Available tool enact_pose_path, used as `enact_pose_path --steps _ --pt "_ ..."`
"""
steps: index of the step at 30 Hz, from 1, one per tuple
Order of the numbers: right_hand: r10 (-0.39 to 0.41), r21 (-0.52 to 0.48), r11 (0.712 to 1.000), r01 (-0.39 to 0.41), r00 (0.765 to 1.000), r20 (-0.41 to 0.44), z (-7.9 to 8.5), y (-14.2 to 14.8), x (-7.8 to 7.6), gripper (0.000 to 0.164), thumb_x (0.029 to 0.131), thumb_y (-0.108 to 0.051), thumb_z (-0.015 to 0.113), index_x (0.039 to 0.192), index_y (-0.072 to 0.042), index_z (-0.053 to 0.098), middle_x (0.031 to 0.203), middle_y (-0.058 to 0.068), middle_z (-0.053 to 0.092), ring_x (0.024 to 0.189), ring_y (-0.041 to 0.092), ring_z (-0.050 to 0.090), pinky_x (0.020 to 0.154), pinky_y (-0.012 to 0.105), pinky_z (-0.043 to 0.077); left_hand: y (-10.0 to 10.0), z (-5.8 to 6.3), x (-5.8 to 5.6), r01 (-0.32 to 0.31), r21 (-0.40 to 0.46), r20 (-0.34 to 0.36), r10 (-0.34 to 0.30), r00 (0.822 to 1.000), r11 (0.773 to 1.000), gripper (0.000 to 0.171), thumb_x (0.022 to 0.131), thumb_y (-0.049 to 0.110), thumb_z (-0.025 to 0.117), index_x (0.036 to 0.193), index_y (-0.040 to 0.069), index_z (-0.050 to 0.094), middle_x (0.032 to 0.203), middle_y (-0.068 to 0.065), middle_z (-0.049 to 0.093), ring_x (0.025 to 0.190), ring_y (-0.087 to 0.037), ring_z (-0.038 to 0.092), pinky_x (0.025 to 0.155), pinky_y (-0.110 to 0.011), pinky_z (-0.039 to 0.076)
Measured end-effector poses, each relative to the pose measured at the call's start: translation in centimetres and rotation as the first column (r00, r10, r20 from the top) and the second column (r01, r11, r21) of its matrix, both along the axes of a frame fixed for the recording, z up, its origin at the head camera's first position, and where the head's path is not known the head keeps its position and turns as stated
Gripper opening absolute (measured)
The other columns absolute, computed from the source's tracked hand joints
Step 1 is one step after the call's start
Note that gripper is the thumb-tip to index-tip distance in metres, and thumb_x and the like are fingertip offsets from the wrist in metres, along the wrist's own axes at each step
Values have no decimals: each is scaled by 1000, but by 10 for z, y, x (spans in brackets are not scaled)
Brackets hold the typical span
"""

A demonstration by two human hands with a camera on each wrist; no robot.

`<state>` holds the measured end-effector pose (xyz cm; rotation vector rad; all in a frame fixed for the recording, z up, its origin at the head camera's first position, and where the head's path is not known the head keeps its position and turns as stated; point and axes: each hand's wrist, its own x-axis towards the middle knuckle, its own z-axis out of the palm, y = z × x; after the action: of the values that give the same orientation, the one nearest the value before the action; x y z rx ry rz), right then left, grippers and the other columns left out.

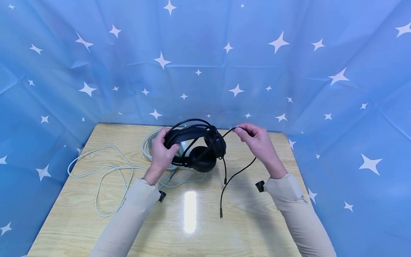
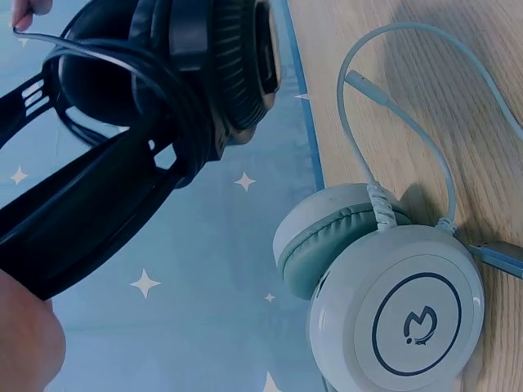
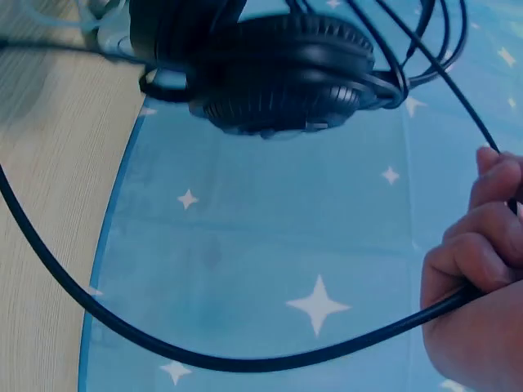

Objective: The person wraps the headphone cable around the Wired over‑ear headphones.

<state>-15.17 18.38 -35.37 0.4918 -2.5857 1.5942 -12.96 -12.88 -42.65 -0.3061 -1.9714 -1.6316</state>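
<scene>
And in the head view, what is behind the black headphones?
Behind the black headphones are parts of the white headphones, the wooden table and the blue curtain. They and the left hand hide the rest of the white ones.

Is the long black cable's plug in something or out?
Out: in the head view, the plug ending the black cable shows bare metal.

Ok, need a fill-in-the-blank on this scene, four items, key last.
1. The left hand holds the black headset by its ____.
2. The right hand grips that headset's ____.
3. The white headset lies on the wood-grain ____.
4. The blue backdrop is dotted with white ____.

Missing words: headband; cable; table; stars.
</scene>
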Motion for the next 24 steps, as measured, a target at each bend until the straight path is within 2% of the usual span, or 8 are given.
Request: enact_pose_path --steps 5,6,13,20,24 --pt "-47 31 998 49 997 -59 -2 1 -3 24 100 -25 70 110 -4 78 102 6 75 87 12 63 75 23 49 0 1 1 100 23 43 -101 994 995 33 71 19 65 95 -4 62 68 0 59 58 -11 50 52 -21 36" --pt "-53 31 998 55 996 -67 -3 1 -4 24 100 -24 70 109 -4 78 102 7 76 86 12 63 75 23 49 0 1 1 111 27 53 -113 992 993 33 71 18 64 95 -5 62 68 1 59 59 -11 50 53 -21 37" --pt "-108 41 993 111 992 -69 -8 2 -10 25 97 -29 73 108 -7 79 98 3 75 80 12 60 69 23 46 -1 2 2 156 70 99 -162 982 985 28 74 15 64 95 -3 62 72 4 57 62 -11 48 56 -22 36" --pt "-106 62 992 109 993 -55 -9 1 -15 28 97 -32 74 110 -8 79 101 6 76 83 13 62 71 23 48 -1 3 2 216 93 117 -226 967 972 25 73 13 64 92 -3 60 72 3 56 61 -12 49 56 -22 38" --pt "-108 46 993 110 994 -34 -10 1 -15 26 96 -29 75 111 -7 79 104 9 76 86 11 64 73 21 49 0 3 2 227 107 132 -240 962 968 23 73 12 63 91 -3 59 70 2 56 59 -11 48 54 -22 38"
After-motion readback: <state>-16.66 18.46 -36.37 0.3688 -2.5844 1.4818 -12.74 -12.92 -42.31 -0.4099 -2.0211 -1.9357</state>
